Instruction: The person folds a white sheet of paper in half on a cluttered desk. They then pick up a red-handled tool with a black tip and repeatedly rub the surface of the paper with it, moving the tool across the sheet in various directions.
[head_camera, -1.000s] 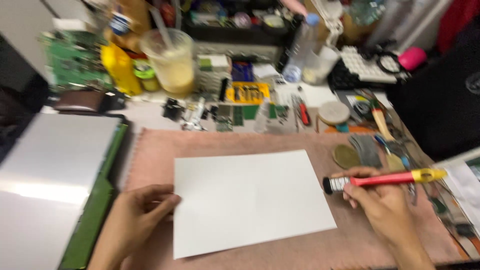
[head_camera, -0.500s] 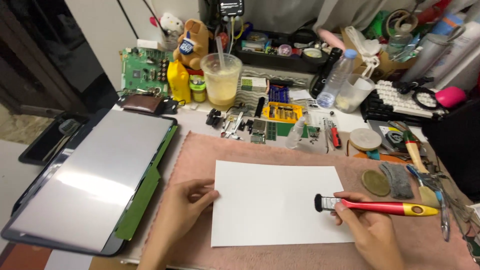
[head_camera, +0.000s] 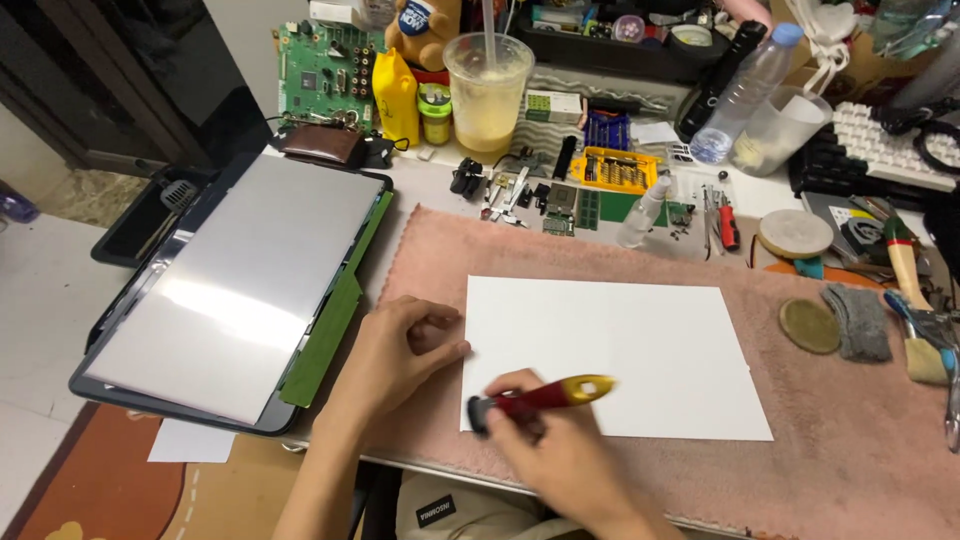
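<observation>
Right hand (head_camera: 560, 455) has swung the red-and-yellow tool (head_camera: 540, 398) from the sheet's right edge to its lower-left corner; the view has also dropped closer. Its fingers are wrapped around the handle, dark head just at the paper's (head_camera: 610, 355) edge. Left hand (head_camera: 395, 355) rests on the pink mat (head_camera: 820, 440), fingers curled loosely, holding nothing, touching the paper's left edge. Risk: the sheet lies loose on the mat, so a push from the tool head could slide or crease it if the left hand's pinning is light. Cup (head_camera: 487, 85) and small parts crowd the tabletop (head_camera: 420, 175) behind.
</observation>
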